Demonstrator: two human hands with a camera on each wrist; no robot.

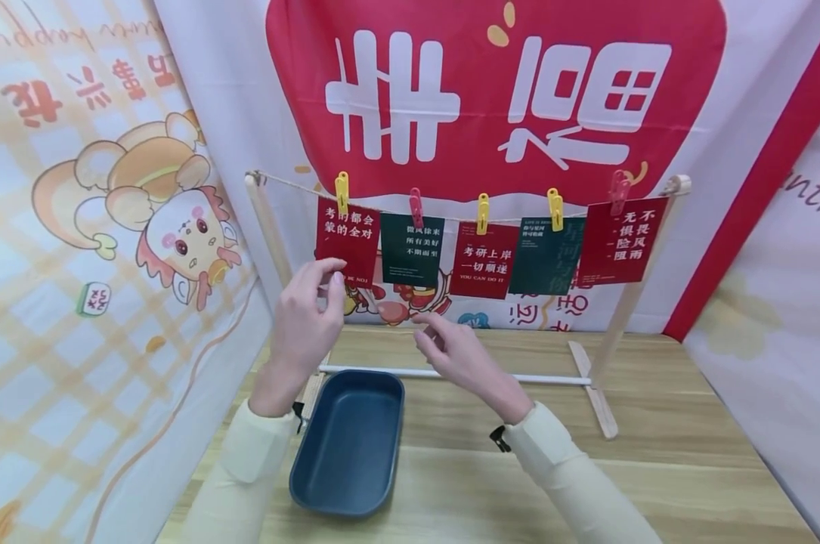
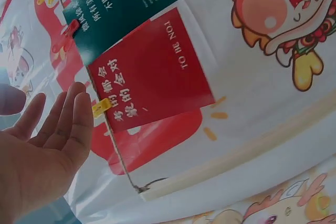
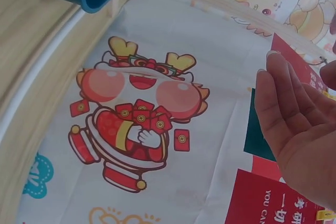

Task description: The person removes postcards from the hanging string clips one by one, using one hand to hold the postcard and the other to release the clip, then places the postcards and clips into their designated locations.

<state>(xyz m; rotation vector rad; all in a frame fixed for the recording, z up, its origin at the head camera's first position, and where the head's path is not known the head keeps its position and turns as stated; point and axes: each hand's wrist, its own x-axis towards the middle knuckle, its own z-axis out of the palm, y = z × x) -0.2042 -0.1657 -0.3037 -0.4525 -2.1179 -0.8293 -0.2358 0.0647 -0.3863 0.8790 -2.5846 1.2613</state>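
Red and green printed cards hang in a row from a string, held by small clothespins. My left hand (image 1: 305,321) is raised before the leftmost red card (image 1: 347,245), holding nothing, with its fingers loosely bent. In the left wrist view its fingertips overlap the string near the yellow clothespin (image 2: 101,107) on that card. My right hand (image 1: 465,361) hovers lower, in front of the frame and below the cards, also holding nothing. The left green card (image 1: 412,253) hangs from a red clothespin (image 1: 416,205). Beside it are the middle red card (image 1: 481,257), another green card (image 1: 546,261) and the rightmost red card (image 1: 620,242).
The string (image 1: 294,183) runs between two wooden posts (image 1: 627,317) joined low down by a white rod (image 1: 539,379). A dark blue bin (image 1: 348,446) stands on the wooden table (image 1: 478,491) below my left hand. Printed cloth (image 1: 382,98) surrounds the table behind and at both sides.
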